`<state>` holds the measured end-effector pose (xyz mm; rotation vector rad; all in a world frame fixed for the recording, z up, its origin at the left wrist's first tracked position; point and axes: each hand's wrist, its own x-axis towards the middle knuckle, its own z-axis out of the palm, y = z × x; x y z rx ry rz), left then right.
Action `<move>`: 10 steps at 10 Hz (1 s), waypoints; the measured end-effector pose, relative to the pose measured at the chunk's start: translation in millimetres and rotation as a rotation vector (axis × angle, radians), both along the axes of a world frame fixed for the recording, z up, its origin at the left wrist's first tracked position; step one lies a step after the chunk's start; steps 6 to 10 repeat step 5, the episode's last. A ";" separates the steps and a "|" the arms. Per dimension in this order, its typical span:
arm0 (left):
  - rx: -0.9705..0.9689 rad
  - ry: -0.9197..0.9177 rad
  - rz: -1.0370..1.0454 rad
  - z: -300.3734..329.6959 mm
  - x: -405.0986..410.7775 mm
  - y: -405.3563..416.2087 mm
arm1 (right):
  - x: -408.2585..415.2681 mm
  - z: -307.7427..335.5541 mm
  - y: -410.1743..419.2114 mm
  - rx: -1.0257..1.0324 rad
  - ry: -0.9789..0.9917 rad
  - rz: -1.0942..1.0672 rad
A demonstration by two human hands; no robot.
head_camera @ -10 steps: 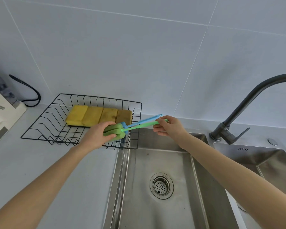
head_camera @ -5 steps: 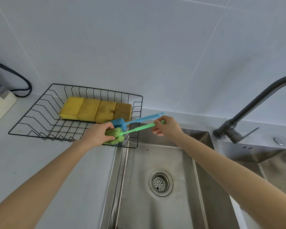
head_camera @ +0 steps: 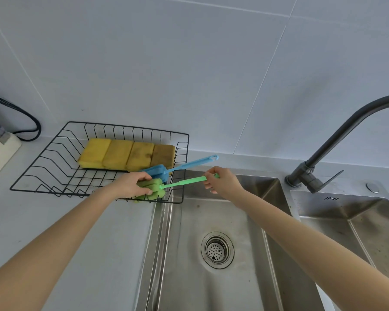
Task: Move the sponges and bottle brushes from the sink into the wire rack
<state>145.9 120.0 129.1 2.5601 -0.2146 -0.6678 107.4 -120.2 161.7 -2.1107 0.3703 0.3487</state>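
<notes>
Left hand (head_camera: pixel 130 184) grips green brush (head_camera: pixel 154 189) foam head; right hand (head_camera: pixel 222 179) pinches handle.

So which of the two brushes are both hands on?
The green brush: left hand on its foam head, right hand at its handle end. The blue brush lies untouched behind it.

L hand (head_camera: pixel 130 186) grips green brush (head_camera: pixel 154 189) head in rack (head_camera: pixel 54 153); R hand (head_camera: pixel 222 181) pinches handle.

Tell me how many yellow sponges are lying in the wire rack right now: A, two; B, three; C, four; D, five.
C: four sponges lie side by side along the back of the wire rack.
</notes>
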 end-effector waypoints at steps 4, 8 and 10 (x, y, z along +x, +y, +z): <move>0.055 -0.043 0.030 19.4 -12.0 -2.8 | -20.6 27.8 -8.2 -0.246 -0.092 0.172; 0.045 -0.077 0.024 36.3 -20.7 -11.2 | -25.7 41.1 -12.5 -0.307 -0.113 0.191; 0.045 -0.077 0.024 36.3 -20.7 -11.2 | -25.7 41.1 -12.5 -0.307 -0.113 0.191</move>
